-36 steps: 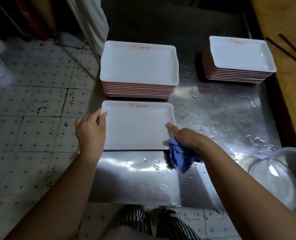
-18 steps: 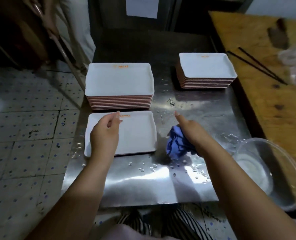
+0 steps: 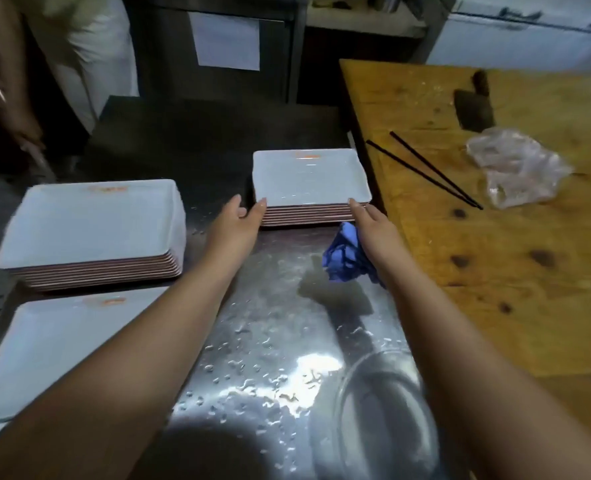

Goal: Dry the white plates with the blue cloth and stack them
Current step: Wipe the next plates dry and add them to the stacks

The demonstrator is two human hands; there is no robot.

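Both hands (image 3: 233, 225) now reach the far stack (image 3: 309, 181).

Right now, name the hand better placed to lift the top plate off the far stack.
Left, probably. The left hand is empty at the far stack's near-left corner; the right hand holds the blue cloth.

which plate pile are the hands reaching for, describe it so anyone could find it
On the wet steel table, look to its far right edge beside the wooden counter. The smaller plate stack sits there, alone, fingertips of both hands at its near corners, unlike the larger stack at left.
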